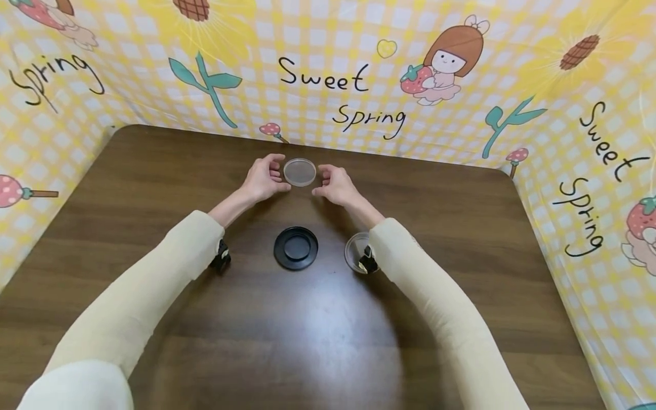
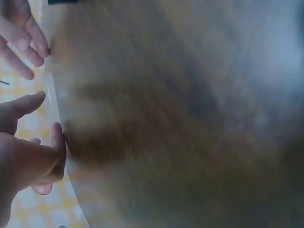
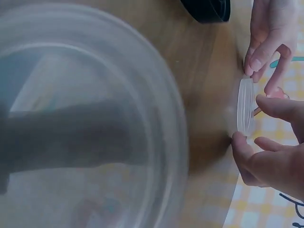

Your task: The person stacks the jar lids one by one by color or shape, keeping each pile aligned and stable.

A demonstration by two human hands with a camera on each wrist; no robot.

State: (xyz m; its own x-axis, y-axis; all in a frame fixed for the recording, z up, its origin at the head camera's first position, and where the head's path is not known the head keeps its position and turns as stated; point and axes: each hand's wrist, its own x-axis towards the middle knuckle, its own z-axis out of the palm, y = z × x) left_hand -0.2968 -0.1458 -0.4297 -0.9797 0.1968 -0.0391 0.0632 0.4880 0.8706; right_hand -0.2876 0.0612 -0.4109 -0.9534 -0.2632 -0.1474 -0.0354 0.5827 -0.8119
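Observation:
A clear, shallow round dish (image 1: 299, 172) with a low rim lies flat at the back of the table, between both hands. On its left side is my left hand (image 1: 263, 178), thumb and fingers spread apart around the near edge, fingertips close to the rim. My right hand (image 1: 336, 185) mirrors it on the other side, fingers loosely bent and parted. In the right wrist view the dish (image 3: 245, 107) appears edge-on, with fingertips of both hands right at its ends. Neither hand pinches it.
Nearer on the brown table (image 1: 246, 341) lies a black round piece (image 1: 296, 248) with a raised middle ring. Under my right wrist sits a clear round container (image 1: 353, 251), partly hidden by the sleeve and wrist camera. A yellow checked cloth (image 1: 318, 45) stands around the back and sides.

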